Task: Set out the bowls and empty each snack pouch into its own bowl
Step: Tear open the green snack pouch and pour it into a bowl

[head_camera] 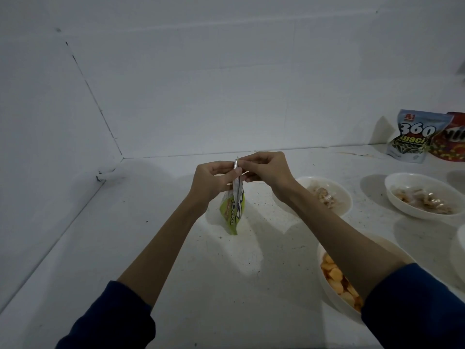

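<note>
Hands, left (210, 178) and right (266, 170), pinch the green pouch (232, 210) top above the counter (226, 285).

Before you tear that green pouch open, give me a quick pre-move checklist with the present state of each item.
1. Both hands on pouch top: ok. The left hand and right hand pinch the green pouch at its upper edge.
2. Pouch upright: ok.
3. Pouch already open: cannot tell.
4. Empty bowl under the pouch: not ok; only bare counter below.
5. Nearby bowls free: not ok. The bowl of orange snacks and the middle bowl are filled.
6. Remaining pouches: ok. The seed pouch stands at the wall.
</note>
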Demonstrator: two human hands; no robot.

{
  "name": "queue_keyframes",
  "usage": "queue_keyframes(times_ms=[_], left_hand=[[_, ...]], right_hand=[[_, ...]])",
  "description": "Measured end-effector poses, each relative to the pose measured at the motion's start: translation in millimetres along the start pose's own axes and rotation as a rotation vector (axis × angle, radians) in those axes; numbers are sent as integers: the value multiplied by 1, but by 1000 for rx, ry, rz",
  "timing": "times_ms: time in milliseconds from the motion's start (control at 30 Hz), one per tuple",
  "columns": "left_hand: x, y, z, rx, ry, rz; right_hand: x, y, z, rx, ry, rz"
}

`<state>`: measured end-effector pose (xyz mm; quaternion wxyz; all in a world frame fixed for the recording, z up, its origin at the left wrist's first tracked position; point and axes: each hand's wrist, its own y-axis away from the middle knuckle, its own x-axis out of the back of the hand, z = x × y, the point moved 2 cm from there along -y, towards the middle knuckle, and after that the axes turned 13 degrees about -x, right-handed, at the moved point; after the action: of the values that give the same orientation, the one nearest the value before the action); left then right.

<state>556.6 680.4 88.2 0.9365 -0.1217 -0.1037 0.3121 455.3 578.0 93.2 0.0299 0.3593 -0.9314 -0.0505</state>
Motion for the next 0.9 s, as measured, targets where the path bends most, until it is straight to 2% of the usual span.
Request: queue_keyframes(times_ms=[267, 467, 700, 900], left_hand=[[-4, -4, -1, 10, 82, 45], [-5, -1, -4, -78, -60, 129], [-7, 6, -6, -70, 12, 143], [-3, 7, -8, -94, 53, 139]], right_hand=[[-1, 0, -1, 61, 101, 105], [-5, 3, -3, 157, 241, 170], [-13, 10, 5, 200, 204, 252], [-11, 11, 10, 248, 198, 217]])
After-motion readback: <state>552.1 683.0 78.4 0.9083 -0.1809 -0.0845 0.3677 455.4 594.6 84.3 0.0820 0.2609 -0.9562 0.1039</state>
